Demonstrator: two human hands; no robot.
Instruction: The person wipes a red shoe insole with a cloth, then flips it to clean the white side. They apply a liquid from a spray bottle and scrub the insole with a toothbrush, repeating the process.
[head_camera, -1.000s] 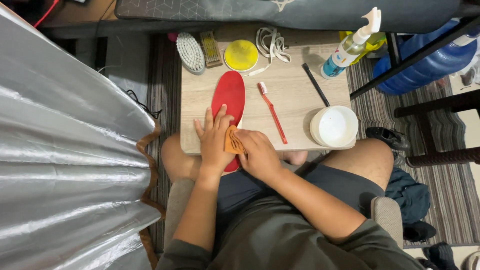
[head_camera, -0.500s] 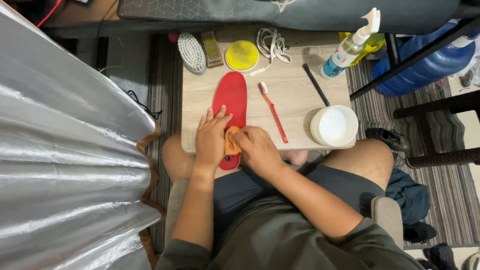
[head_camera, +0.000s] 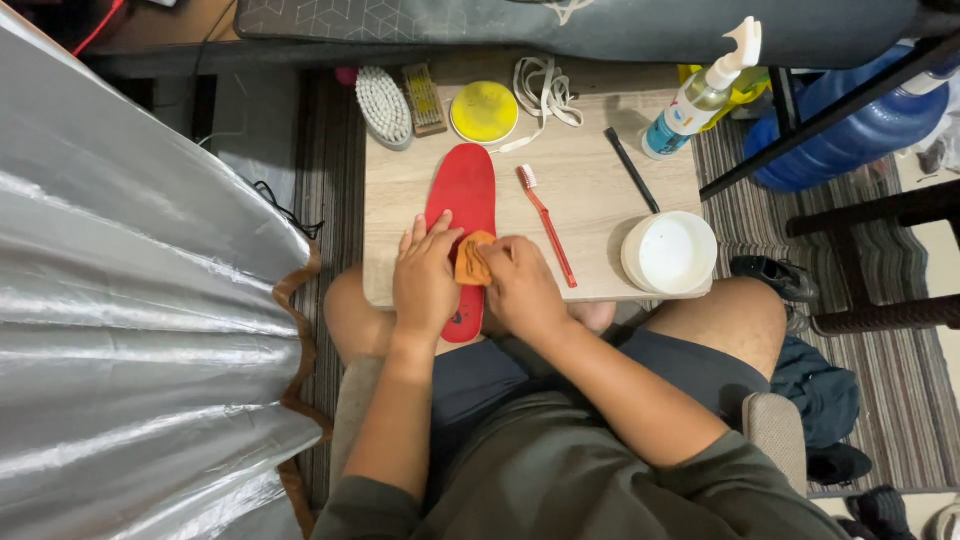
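- Low wooden table (head_camera: 600, 200) fills the centre of the frame, with striped rug to its right and a silvery sheet (head_camera: 130, 330) covering the left third
- We press our left hand (head_camera: 425, 280) flat on the red insole (head_camera: 465, 195), fingers spread and laid open, pinning it where it hangs over the near table edge
- Our right hand (head_camera: 522, 290) curls around a small orange cloth (head_camera: 472, 260), fingers bent and gripping it against the insole's middle
- Compared with a moment ago, the cloth sits slightly further down the insole toward its heel end and our right hand has drawn closer to the left; the insole itself has not shifted
- We judge from this that the rubbing runs in short strokes over the middle, with the toe end at the upper centre bare
- Right of the insole lies a red toothbrush (head_camera: 548, 225), then a black stick (head_camera: 630, 168) and a white bowl (head_camera: 670, 252)
- Along the top edge we see a bristle brush (head_camera: 384, 106), a yellow lid (head_camera: 484, 112), white laces (head_camera: 545, 90) and a spray bottle (head_camera: 700, 95)
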